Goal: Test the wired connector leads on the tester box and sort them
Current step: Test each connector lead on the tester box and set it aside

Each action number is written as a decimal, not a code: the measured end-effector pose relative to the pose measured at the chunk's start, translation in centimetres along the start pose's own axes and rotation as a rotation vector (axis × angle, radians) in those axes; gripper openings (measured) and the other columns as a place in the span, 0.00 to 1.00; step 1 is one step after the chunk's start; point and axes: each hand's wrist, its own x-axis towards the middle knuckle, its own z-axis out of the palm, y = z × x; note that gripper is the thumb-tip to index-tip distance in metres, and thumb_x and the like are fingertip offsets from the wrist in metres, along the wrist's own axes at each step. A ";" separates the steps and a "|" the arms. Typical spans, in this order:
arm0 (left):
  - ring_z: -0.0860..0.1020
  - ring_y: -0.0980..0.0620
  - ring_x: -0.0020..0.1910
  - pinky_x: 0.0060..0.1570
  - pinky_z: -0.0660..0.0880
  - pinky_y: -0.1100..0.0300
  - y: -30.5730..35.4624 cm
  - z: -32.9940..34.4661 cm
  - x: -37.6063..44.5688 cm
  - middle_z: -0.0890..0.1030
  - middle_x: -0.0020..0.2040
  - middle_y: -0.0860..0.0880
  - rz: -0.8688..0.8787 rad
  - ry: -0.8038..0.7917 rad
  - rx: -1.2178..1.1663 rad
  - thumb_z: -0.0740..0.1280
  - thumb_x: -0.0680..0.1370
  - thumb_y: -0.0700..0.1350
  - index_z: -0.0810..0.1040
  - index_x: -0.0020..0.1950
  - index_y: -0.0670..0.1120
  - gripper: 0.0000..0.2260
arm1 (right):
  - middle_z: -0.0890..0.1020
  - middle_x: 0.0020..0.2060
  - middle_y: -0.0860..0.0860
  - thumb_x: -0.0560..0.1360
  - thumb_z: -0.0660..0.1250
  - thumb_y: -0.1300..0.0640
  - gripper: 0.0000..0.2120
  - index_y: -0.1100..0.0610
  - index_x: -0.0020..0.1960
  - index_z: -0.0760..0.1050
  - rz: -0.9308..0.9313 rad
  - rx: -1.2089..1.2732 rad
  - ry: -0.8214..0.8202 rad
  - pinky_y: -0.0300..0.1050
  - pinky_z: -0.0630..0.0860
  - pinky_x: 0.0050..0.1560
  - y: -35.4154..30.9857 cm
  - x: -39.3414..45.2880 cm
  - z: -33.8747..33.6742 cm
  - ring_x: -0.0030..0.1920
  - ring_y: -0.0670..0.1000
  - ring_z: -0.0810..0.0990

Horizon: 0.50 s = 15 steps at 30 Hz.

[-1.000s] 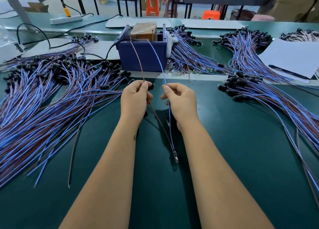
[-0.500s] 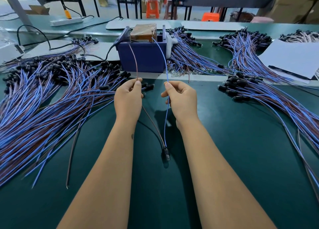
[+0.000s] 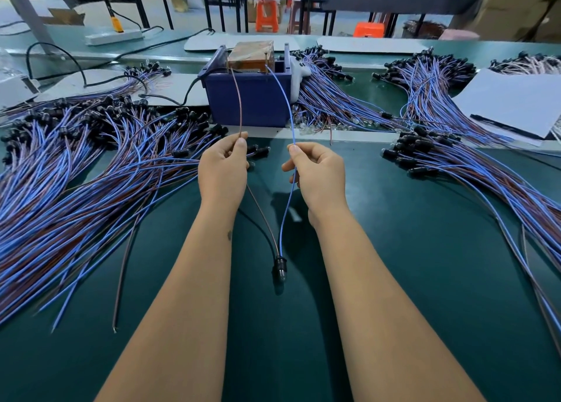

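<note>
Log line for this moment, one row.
step: testing | left hand: pinches brown wire | right hand: pinches blue wire | wire tips: at tester box | connector: hanging

The left hand pinches the brown wire; the right hand pinches the blue wire. Both wires rise to the tester box, which sits in a blue bin. Below the hands, the wires meet at a black connector hanging over the green tabletop. Large piles of leads lie to the left and to the right. White paper lies far right.
</note>
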 end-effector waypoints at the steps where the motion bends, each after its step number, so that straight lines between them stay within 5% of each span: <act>1: 0.68 0.63 0.21 0.24 0.63 0.73 0.0 0.0 0.1 0.74 0.32 0.57 0.000 0.003 -0.003 0.62 0.82 0.47 0.81 0.58 0.52 0.10 | 0.80 0.29 0.48 0.79 0.65 0.58 0.05 0.55 0.45 0.78 0.000 -0.005 0.003 0.33 0.73 0.32 0.0 0.0 0.0 0.26 0.43 0.73; 15: 0.69 0.63 0.22 0.27 0.65 0.70 0.0 -0.2 0.4 0.75 0.35 0.56 -0.035 0.010 -0.021 0.61 0.82 0.46 0.81 0.56 0.52 0.10 | 0.79 0.24 0.47 0.76 0.65 0.60 0.08 0.54 0.39 0.76 0.031 0.032 0.139 0.39 0.72 0.32 0.1 0.3 0.0 0.24 0.45 0.71</act>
